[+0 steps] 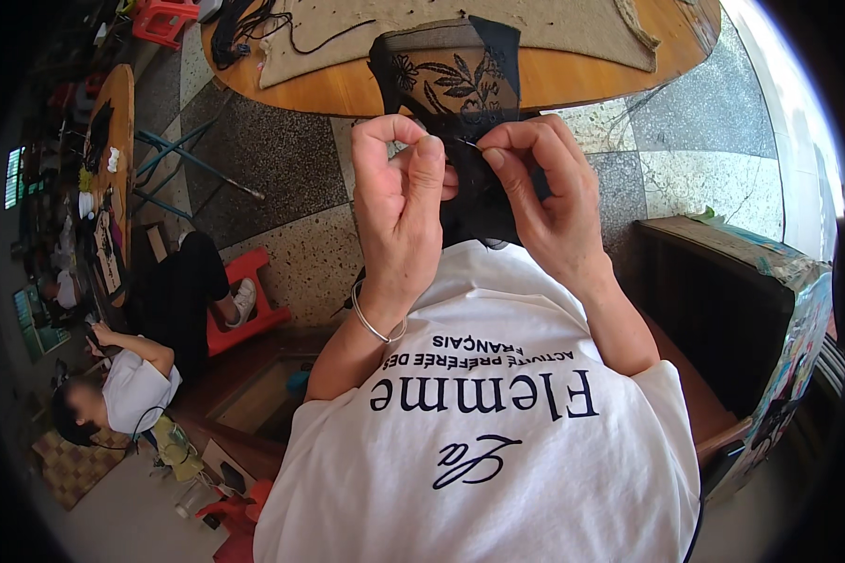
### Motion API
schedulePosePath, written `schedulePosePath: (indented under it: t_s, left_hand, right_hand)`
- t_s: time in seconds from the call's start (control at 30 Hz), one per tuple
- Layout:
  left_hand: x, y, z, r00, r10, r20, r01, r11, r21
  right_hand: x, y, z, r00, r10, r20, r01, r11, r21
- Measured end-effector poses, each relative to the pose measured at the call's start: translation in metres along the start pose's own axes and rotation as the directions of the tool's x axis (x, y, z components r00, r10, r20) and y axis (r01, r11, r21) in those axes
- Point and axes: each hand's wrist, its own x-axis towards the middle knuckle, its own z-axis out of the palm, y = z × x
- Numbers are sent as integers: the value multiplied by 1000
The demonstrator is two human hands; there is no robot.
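Note:
A piece of sheer black fabric [455,80] with embroidered leaves and flowers hangs over the near edge of the wooden table and runs down toward my lap. My left hand [399,192] is closed on the fabric, thumb and forefinger pinched together at its left side. Opposite it, my right hand [549,183] pinches a thin, shiny sliver that looks like a needle [470,144], pointing left at the cloth between the two hands. Its other fingers are curled beside the fabric. Any thread is too fine to make out.
Brown coarse cloth [338,47] and dark cords [239,38] lie on the wooden table [300,98]. To the right stands an open box-like cabinet [714,310]. At left, another person [136,375] sits near a red stool [249,305] and a second table [117,103] with blue legs.

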Motion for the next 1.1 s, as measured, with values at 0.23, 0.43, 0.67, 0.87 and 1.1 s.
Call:
schedulePosePath:
  t_s: [0.23, 0.43, 0.67, 0.87, 1.1]
  left_hand:
    - [-4, -3, 0, 988, 62, 140, -66, 997, 25]
    - [-2, -5, 0, 983, 79, 168, -93, 993, 74]
    - [-4, -1, 7, 990, 63, 130, -72, 995, 71]
    - [-1, 1, 9, 990, 77, 119, -87, 993, 84]
    - [1, 1, 7, 987, 115, 111, -127, 985, 112]
  right_hand:
    - [-1, 8, 4, 993, -15, -120, 10, 999, -46]
    - [-1, 14, 6, 992, 30, -125, -20, 996, 88]
    - [2, 16, 0, 946, 316, 72, -299, 765, 570]
    - [5, 20, -9, 899, 348, 265, -414, 478, 775]
    - [5, 28, -11, 900, 290, 325, -435, 549, 714]
